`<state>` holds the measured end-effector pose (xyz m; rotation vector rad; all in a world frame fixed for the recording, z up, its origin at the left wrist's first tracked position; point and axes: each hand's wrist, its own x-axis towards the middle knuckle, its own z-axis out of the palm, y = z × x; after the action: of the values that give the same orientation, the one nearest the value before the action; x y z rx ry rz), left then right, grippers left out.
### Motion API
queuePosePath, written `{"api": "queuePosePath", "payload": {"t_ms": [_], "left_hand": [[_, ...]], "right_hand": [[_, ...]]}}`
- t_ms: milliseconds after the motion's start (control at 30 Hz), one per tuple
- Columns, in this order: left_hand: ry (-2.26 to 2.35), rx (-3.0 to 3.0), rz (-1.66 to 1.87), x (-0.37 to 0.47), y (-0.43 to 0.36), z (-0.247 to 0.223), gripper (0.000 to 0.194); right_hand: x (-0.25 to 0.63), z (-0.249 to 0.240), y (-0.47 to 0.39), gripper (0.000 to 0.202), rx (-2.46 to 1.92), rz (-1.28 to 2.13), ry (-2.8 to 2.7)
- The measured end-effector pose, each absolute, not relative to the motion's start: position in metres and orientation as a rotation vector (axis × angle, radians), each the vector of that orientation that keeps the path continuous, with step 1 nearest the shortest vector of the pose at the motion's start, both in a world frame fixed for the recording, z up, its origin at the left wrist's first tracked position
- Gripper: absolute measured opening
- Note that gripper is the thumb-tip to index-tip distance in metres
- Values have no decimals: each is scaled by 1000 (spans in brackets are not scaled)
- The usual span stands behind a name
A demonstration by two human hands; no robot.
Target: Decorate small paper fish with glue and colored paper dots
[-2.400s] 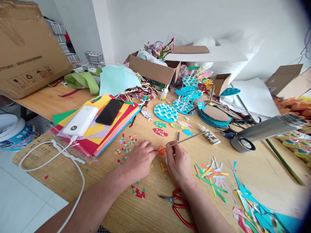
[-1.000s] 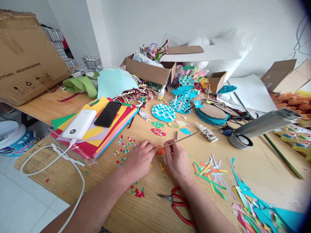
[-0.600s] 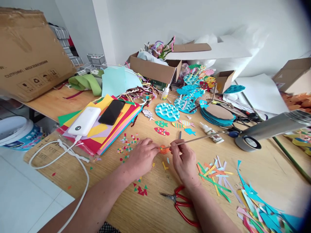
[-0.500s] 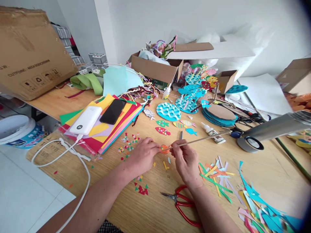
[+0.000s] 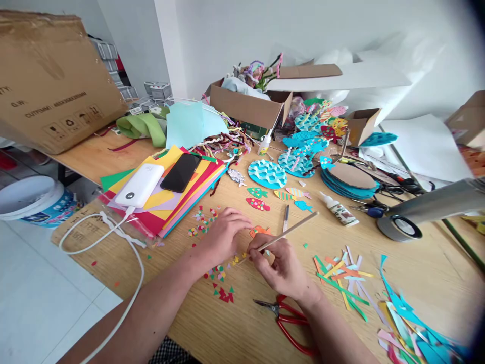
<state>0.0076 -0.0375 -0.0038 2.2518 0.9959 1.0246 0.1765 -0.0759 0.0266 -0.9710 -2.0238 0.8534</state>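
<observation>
Loosely curled, the right hand [image 5: 282,265] pinches a slanted stick [image 5: 295,227].

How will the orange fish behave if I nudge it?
Likely light and easily shifted: the orange fish looks like a small paper cutout. It may bend, since it seems thin. Lying flat, it probably won't roll.

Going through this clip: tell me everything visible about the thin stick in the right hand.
The thin stick is straight, slender and pale tan, apparently wood, plain along its visible length. The right hand pinches it towards its lower end, between thumb and fingers. It slants: the longer part rises up and to the right in the picture, its free end short of the glue bottle; the lower tip points down-left by small yellow paper pieces. Whether that tip touches them is unclear.
</observation>
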Motion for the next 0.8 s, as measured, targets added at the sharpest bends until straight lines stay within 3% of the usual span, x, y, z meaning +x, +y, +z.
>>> {"api": "queuePosePath", "payload": {"t_ms": [367,800], "left_hand": [[1187,2080,1219,5,-34,-1,53],[1184,2125,1217,6,-34,-3,54]], "right_hand": [[168,38,-89,15,-850,1154,-2232],[164,46,-90,17,-847,1071,-2419]]}}
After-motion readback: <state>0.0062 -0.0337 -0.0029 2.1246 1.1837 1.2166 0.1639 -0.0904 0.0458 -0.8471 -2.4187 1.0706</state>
